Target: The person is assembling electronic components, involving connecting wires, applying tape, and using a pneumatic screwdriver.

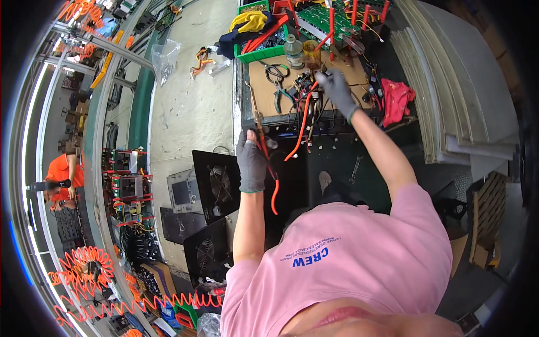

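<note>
My left hand (251, 162), in a grey glove with a bare thumb tip, is closed around a red cable (265, 150) at the bench's near edge. Beside its fingers a thin metal rod with a brownish shank (256, 106) points away from me; I cannot tell whether the two are joined. My right hand (338, 94), also gloved, has its fingers drawn together by an amber jar (312, 55) and the top of an orange-red cable (306, 121). What its fingertips hold is too small to make out. Dark wires and connectors (314, 101) lie beneath.
Scissors (276, 72), pliers (278, 101) and a clear bottle (293, 51) rest on the brown board. Behind are a green bin (261, 55) and green circuit boards (323, 25). Right: pink cloth (396, 101), stacked sheets (443, 95). Left: black fan panels (216, 182). A person in orange (59, 174) works farther left.
</note>
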Demonstrator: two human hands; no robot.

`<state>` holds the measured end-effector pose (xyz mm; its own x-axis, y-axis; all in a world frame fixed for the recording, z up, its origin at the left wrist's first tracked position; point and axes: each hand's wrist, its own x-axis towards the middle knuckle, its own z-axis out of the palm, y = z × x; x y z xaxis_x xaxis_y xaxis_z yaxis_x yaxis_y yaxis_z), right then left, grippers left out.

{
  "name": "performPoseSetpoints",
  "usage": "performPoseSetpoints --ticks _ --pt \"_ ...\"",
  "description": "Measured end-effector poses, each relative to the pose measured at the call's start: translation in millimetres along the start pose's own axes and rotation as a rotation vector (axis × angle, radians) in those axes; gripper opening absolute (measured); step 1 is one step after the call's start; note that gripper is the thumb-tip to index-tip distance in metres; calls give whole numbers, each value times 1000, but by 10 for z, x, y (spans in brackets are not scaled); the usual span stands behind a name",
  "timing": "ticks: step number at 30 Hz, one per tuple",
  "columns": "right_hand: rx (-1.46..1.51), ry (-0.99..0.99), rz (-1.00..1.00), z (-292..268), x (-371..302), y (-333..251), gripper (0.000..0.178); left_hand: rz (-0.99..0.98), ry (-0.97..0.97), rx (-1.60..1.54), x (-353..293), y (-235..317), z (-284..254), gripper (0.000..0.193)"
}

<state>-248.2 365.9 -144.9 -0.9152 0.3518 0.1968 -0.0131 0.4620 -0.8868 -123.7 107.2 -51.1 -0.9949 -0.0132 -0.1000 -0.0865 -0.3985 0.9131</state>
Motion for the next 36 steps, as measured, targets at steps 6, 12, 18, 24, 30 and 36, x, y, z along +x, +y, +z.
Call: performPoseSetpoints --ticks 6,12,18,24,30,36 --pt "54 271 -62 242 1417 344 57 31 79 154 409 191 116 24" --pt "-55 27 103 462 1913 699 35 -26 -30 159 835 406 299 27" --pt "-331 -88 -77 491 1622 329 31 -12 -83 234 1362 434 386 23" --pt "64 30 -170 -66 1088 -315 28 12 -149 314 2254 -29 264 25" --pt "538 65 88 -92 527 -849 25 127 -261 426 2867 -549 448 29" --pt "588 143 27 -5 567 -643 22 -19 -358 519 2987 -697 634 26"
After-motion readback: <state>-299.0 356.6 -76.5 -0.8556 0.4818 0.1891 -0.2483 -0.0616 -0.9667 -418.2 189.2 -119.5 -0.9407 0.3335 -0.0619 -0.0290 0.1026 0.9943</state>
